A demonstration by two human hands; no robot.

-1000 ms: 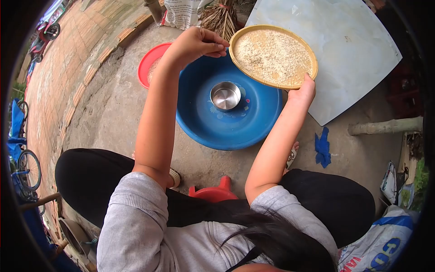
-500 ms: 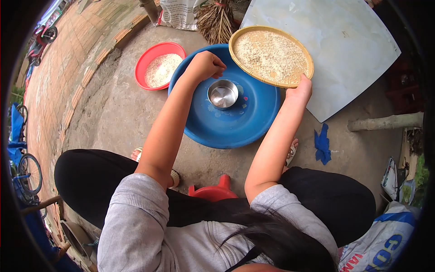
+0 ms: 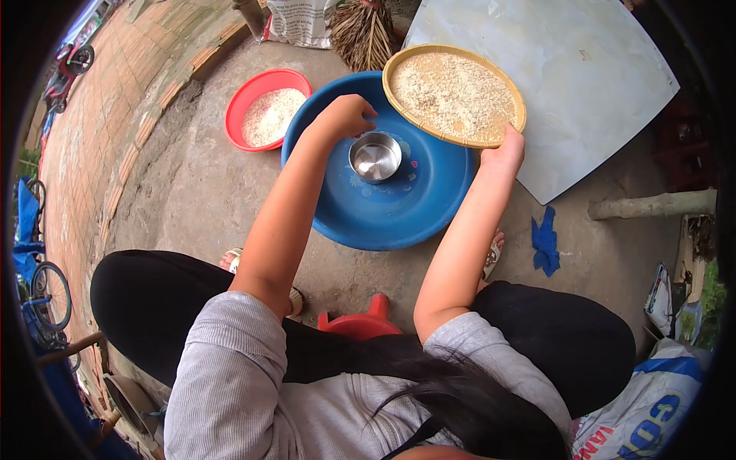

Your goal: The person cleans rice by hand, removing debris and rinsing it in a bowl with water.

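Right hand (image 3: 506, 149) is gripping the near rim of the round woven tray (image 3: 454, 93), fingers closed on the edge with their tips hidden under it. The tray is holding pale rice, tilted over the far side of the blue plastic basin (image 3: 383, 207). Left hand (image 3: 345, 115) is hovering by the shiny steel bowl (image 3: 376, 157) in the basin, fingertips bunched; can't tell if they're pinching anything. Red bowl (image 3: 267, 109) of rice is sitting beside the basin.

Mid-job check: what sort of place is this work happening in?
Probably an outdoor household yard: bare concrete ground edged with brick paving, a bundled straw broom, and a round woven bamboo tray of rice gripped by the right hand.
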